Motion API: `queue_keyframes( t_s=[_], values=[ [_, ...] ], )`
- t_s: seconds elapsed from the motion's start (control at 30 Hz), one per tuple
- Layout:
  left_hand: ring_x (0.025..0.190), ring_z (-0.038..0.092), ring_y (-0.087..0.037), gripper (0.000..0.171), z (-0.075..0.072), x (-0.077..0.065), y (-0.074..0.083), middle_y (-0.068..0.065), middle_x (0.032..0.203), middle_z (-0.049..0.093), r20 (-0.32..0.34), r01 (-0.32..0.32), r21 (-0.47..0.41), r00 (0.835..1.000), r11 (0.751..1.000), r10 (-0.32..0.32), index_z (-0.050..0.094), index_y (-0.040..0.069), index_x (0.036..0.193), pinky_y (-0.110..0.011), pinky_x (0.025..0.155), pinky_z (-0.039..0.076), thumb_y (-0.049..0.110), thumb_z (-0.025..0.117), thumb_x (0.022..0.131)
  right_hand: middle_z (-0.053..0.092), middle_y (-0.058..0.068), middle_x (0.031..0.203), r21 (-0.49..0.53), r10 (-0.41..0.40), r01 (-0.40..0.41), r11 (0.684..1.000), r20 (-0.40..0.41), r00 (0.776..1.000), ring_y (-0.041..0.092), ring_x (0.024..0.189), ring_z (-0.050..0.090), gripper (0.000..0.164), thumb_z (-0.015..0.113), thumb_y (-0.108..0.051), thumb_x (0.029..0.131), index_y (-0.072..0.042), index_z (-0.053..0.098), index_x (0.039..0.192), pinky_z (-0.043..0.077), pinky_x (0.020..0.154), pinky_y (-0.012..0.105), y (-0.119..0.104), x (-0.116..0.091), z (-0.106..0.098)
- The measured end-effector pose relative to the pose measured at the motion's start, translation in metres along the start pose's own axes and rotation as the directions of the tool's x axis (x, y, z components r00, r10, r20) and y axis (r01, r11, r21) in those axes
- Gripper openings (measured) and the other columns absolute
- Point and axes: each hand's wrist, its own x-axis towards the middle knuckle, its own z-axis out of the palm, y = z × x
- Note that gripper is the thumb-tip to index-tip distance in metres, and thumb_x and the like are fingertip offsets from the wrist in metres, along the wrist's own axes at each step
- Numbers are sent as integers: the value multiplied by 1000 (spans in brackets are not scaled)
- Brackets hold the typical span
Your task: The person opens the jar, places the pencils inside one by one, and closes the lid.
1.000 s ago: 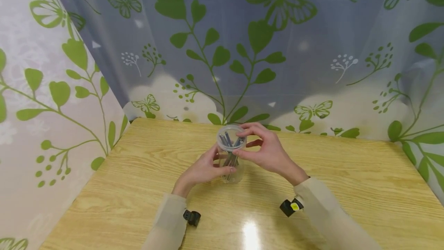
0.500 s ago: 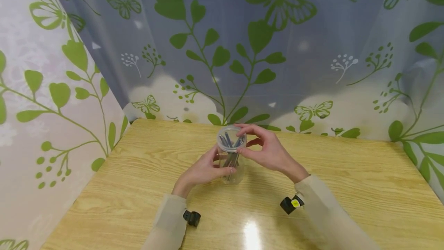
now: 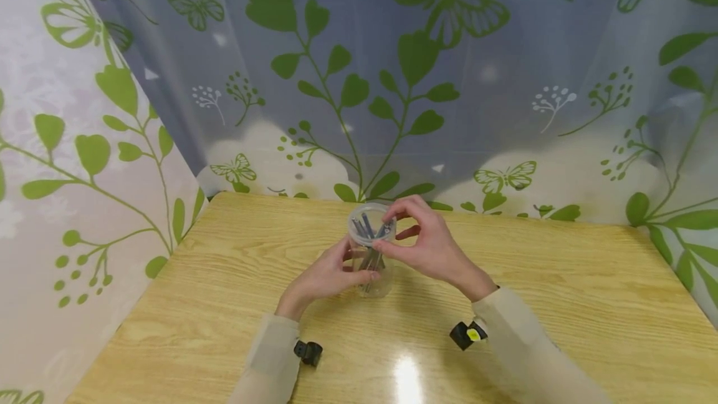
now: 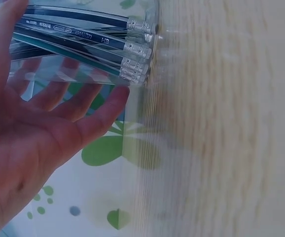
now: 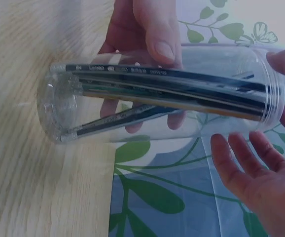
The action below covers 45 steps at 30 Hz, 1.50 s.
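Observation:
A clear plastic jar (image 3: 385, 287) stands upright on the wooden table, with several dark pencils (image 3: 366, 224) leaning inside it. The left hand (image 3: 325, 276) holds the jar's side, thumb in front and fingers behind. At the top, the right hand (image 3: 429, 245) grips the clear lid (image 3: 353, 234) by its edge, thumb on the near side and fingers on the far side. In the right wrist view the pencils (image 5: 167, 89) lie with their metal-capped ends toward the jar's base. Close up, the left wrist view shows the same metal ends (image 4: 138, 51) beside the left hand (image 4: 29, 138).
The light wooden table (image 3: 224, 329) extends around the jar on all sides. Behind it hangs a blue-grey curtain (image 3: 505, 111) with green leaves and butterflies. A pale patterned sheet (image 3: 33, 235) borders the left. Each wrist wears a small black camera (image 3: 307, 352).
The right thumb slid a little rightward along the lid's edge, then back to the left. The left hand and jar have stayed in place; the head view has shifted slightly.

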Motion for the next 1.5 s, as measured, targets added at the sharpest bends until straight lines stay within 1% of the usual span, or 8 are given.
queue_keyframes(
  t_s=[0.1,0.27,0.37,0.53,0.77,0.97,1.1,1.5],
  values=[
    [151,38,-29,86,0,0,0,11,164,32,8,-8,-7,1000,1000,8,23,37,161,-51,118,44,28,76,94,58,4,121,7,3,-3,1000,19,1000,18,108,59,34,85,-13,85,-15,64,111,63,82,39,2,1,-1],
    [151,37,-29,88,-1,0,0,11,165,30,10,-5,-8,1000,1000,5,21,42,160,-51,119,43,28,77,94,53,8,149,39,4,-7,999,75,997,27,125,59,41,82,-13,88,-13,63,124,60,88,50,6,4,-3],
    [151,37,-28,89,-1,0,0,11,165,30,9,0,-4,1000,1000,0,20,44,160,-51,119,43,30,77,93,50,8,156,42,8,-13,999,121,993,29,131,57,47,80,-14,90,-15,62,133,59,90,48,7,6,-4],
    [149,41,-28,86,-1,-2,1,11,163,34,-15,1,12,1000,1000,-1,24,45,158,-49,117,46,32,78,92,53,2,154,33,39,-45,998,155,987,26,133,56,43,81,-18,89,-18,69,130,60,92,43,5,10,-5],
    [147,44,-29,84,-1,-2,3,8,162,39,-44,-7,44,999,999,9,27,41,159,-49,114,48,32,78,92,61,3,144,35,84,-86,996,67,994,26,127,62,38,87,-20,83,-13,74,118,63,86,35,0,9,-1],
    [147,44,-29,85,0,-2,3,8,162,38,-46,0,55,999,999,2,27,38,160,-49,115,48,33,78,92,65,7,135,-14,64,-65,998,-51,997,28,121,65,33,89,-20,80,-15,73,109,64,83,43,-6,4,10],
    [147,44,-28,84,0,-3,3,9,162,38,-40,-2,52,999,999,4,27,37,160,-48,115,48,33,78,92,64,10,131,-53,36,-40,998,-75,997,29,117,65,36,89,-20,80,-13,72,111,65,80,45,-8,3,14],
    [147,43,-33,88,0,-3,2,2,165,36,-46,5,62,999,998,-3,27,31,162,-51,115,46,34,79,91,51,3,156,-2,16,-16,1000,101,995,28,136,55,46,81,-18,89,-16,65,132,60,93,45,1,8,4]
  ],
)
